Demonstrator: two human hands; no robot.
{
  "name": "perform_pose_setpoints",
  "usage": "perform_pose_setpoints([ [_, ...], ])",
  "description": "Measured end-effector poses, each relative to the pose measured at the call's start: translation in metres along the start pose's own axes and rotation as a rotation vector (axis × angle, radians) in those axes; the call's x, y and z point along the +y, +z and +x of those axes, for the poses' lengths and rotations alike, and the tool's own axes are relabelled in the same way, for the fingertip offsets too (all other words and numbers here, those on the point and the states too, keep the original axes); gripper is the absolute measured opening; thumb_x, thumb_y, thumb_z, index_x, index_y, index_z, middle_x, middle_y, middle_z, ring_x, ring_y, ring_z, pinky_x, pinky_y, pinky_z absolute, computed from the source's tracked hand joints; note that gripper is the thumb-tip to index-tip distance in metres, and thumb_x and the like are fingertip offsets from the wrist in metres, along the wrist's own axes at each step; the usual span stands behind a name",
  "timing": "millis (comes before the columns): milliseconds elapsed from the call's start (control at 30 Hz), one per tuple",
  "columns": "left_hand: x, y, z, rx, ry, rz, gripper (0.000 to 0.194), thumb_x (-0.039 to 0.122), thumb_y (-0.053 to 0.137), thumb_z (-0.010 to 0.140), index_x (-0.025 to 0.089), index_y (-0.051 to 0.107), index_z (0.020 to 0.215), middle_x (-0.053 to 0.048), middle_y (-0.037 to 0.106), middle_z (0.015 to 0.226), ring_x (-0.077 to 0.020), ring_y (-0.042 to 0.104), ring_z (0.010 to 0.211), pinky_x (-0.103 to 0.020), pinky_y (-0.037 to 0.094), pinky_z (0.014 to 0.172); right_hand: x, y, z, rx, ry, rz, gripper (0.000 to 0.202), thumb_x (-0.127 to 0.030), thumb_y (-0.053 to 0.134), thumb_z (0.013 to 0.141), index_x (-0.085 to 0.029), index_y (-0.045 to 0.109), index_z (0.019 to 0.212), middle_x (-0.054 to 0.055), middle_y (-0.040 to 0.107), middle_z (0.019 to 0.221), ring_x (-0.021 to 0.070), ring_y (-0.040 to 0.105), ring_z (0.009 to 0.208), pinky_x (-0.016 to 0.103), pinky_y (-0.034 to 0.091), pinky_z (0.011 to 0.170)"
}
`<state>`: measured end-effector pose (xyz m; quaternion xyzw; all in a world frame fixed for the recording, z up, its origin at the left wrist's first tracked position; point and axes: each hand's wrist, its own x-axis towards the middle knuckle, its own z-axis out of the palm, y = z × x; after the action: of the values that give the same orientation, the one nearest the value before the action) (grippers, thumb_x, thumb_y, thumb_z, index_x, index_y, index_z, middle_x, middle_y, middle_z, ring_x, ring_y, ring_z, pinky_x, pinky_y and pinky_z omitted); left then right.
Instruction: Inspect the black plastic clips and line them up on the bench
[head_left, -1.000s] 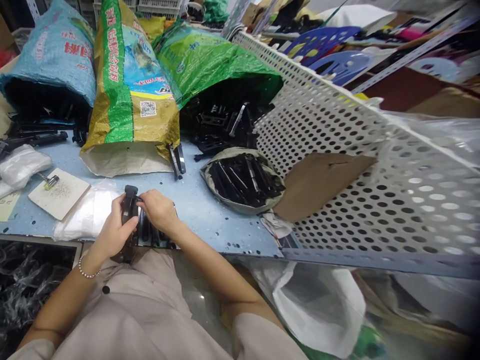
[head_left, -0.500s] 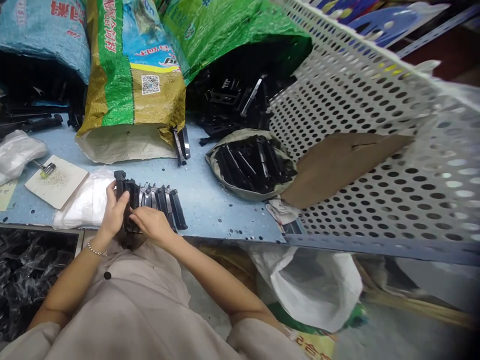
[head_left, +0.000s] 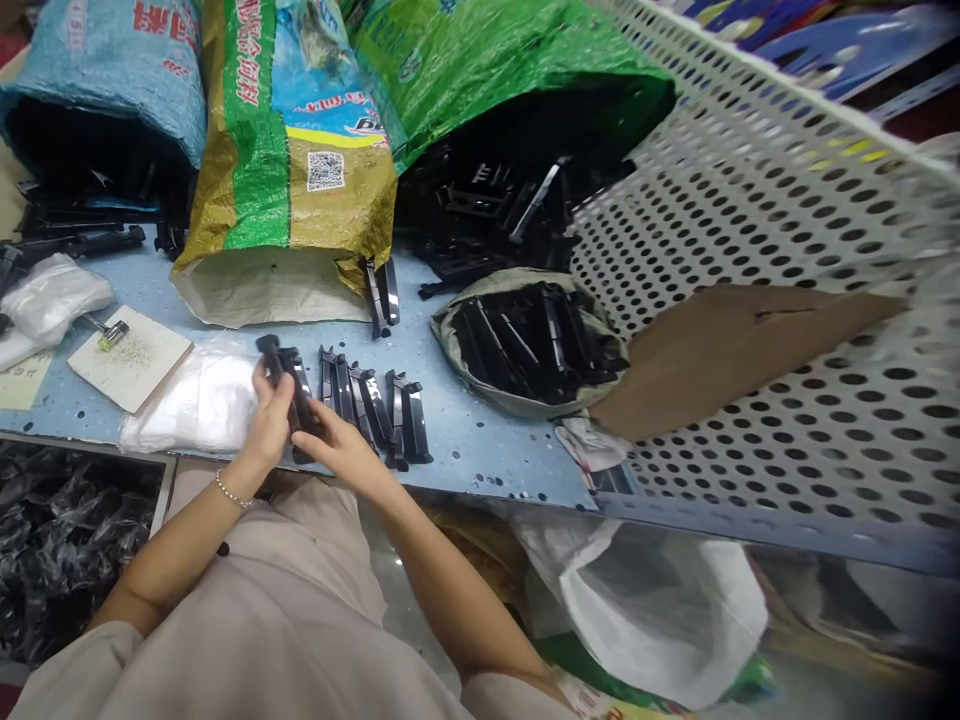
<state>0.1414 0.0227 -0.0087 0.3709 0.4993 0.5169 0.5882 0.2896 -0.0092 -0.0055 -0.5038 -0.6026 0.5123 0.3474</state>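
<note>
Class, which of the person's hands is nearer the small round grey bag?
Right. The right hand is left of the grey bag, with a row of black parts between them; the left hand is farther left.

Holding slim black parts (head_left: 299,398) between left hand (head_left: 268,422) and right hand (head_left: 345,450), beside similar pieces (head_left: 372,404) on blue tabletop (head_left: 484,455).

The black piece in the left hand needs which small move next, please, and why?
Perhaps lay the black piece beside similar pieces on the blue table: the left hand and right hand touch it, and those lie side by side.
</note>
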Motion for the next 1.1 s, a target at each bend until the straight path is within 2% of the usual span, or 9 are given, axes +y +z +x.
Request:
perform_pose_setpoints([
  [100, 0.006, -0.022, -0.005, -0.107, 0.191, 0.35, 0.047, 0.051, 0.041, 0.099, 0.026, 0.043, 0.139, -0.01, 0.048, 0.141, -0.0209, 0.053, 0.126, -0.037, 0.045, 0.105, 0.001, 0.0, -0.012, 0.002, 0.171, 0.365, 0.048, -0.05, 0.07, 0.083, -0.018, 0.067, 0.118, 0.008, 0.075, 0.099, 0.0226, 0.069, 0.083, 0.036, 0.055, 0.076],
  [167, 0.009, -0.044, -0.002, -0.026, 0.326, 0.674, 0.042, 0.047, 0.047, 0.097, 0.02, 0.052, 0.13, -0.014, 0.052, 0.131, -0.0237, 0.057, 0.114, -0.04, 0.047, 0.099, 0.004, -0.004, -0.016, 0.062, 0.237, 0.533, 0.042, -0.05, 0.071, 0.081, -0.016, 0.07, 0.105, 0.008, 0.075, 0.088, 0.0193, 0.067, 0.071, 0.033, 0.054, 0.068],
  [267, 0.011, -0.074, 0.007, 0.091, 0.458, 1.182, 0.031, 0.041, 0.061, 0.09, 0.015, 0.062, 0.106, -0.016, 0.058, 0.111, -0.0299, 0.057, 0.105, -0.045, 0.048, 0.091, 0.004, -0.007, -0.015, 0.128, 0.253, 0.678, 0.039, -0.05, 0.075, 0.076, -0.016, 0.071, 0.094, 0.01, 0.076, 0.088, 0.0198, 0.068, 0.072, 0.032, 0.054, 0.069],
  [367, 0.013, -0.098, 0.015, -0.005, 0.446, 1.398, 0.018, 0.03, 0.055, 0.094, 0.016, 0.066, 0.088, -0.012, 0.061, 0.096, -0.028, 0.059, 0.095, -0.041, 0.048, 0.083, -0.002, -0.001, -0.011, 0.122, 0.256, 0.766, 0.039, -0.049, 0.077, 0.074, -0.017, 0.071, 0.095, 0.011, 0.076, 0.096, 0.0225, 0.07, 0.082, 0.033, 0.056, 0.075],
  [567, 0.028, -0.127, 0.009, -0.159, 0.427, 1.25, 0.012, 0.018, 0.057, 0.088, 0.019, 0.069, 0.088, -0.007, 0.061, 0.096, -0.0219, 0.061, 0.091, -0.035, 0.05, 0.084, -0.011, 0.015, 0.002, 0.036, 0.244, 0.888, 0.041, -0.043, 0.074, 0.076, -0.018, 0.073, 0.108, 0.01, 0.069, 0.125, 0.0189, 0.07, 0.084, 0.026, 0.054, 0.066],
  [700, 0.022, -0.094, 0.004, -0.082, 0.485, 1.245, 0.021, 0.024, 0.062, 0.087, 0.016, 0.065, 0.106, -0.01, 0.058, 0.106, -0.0245, 0.059, 0.098, -0.037, 0.05, 0.086, -0.011, 0.026, 0.012, 0.033, 0.248, 0.951, 0.032, -0.041, 0.073, 0.078, -0.018, 0.074, 0.1, 0.009, 0.071, 0.12, 0.0181, 0.07, 0.083, 0.025, 0.053, 0.063],
  [833, 0.006, -0.074, 0.018, -0.053, 0.44, 1.32, 0.01, 0.026, 0.065, 0.087, 0.017, 0.067, 0.088, -0.01, 0.06, 0.095, -0.0261, 0.058, 0.095, -0.036, 0.048, 0.081, -0.009, 0.026, 0.013, 0.061, 0.25, 0.971, 0.029, -0.04, 0.073, 0.078, -0.018, 0.073, 0.098, 0.008, 0.072, 0.119, 0.0174, 0.07, 0.082, 0.025, 0.053, 0.061],
  [967, 0.007, -0.095, 0.031, -0.071, 0.315, 0.871, 0.017, 0.026, 0.059, 0.09, 0.019, 0.069, 0.079, -0.004, 0.06, 0.085, -0.0179, 0.06, 0.082, -0.031, 0.047, 0.078, -0.008, 0.017, 0.006, 0.057, 0.275, 0.997, 0.031, -0.038, 0.069, 0.081, -0.018, 0.072, 0.105, 0.008, 0.072, 0.117, 0.0165, 0.07, 0.081, 0.024, 0.054, 0.061],
  [1100, 0.011, -0.11, 0.027, -0.009, 0.229, 0.531, 0.016, 0.028, 0.077, 0.073, 0.018, 0.064, 0.071, 0.001, 0.056, 0.075, -0.0136, 0.056, 0.071, -0.027, 0.045, 0.069, -0.01, 0.026, 0.015, -0.064, 0.313, 1.105, 0.032, -0.04, 0.067, 0.081, -0.018, 0.071, 0.105, 0.008, 0.072, 0.117, 0.0158, 0.07, 0.077, 0.024, 0.055, 0.059],
])
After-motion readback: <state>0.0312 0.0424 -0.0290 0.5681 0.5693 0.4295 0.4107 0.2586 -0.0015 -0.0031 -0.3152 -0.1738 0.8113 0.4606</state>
